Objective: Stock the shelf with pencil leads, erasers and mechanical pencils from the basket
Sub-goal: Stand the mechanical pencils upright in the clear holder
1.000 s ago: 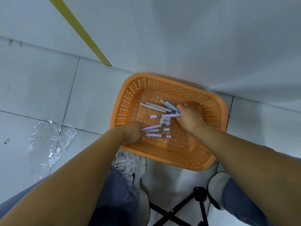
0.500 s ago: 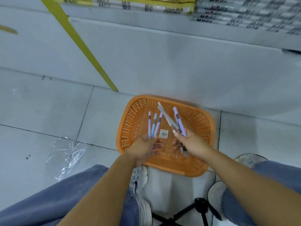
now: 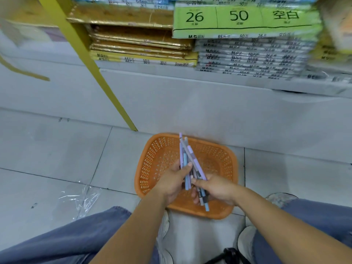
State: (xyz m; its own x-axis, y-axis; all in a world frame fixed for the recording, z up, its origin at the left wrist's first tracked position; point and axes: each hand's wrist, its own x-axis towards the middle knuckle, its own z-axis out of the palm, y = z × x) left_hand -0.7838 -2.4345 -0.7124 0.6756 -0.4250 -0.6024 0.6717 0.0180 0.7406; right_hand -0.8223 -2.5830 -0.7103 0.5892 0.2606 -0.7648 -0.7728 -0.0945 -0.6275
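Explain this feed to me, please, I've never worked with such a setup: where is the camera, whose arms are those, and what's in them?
No machine here. The single camera sits on a person's head, looking forward and down, so the two bare arms coming in from the bottom are the wearer's own. The left hand and right hand together grip a bundle of mechanical pencils, pale purple and blue, above an orange basket standing on the tiled floor. Behind it is a shelf unit with stacked paper packs and a yellow post. Crumpled clear plastic lies on the floor at the left. The jeans and white shoes below are the wearer's.
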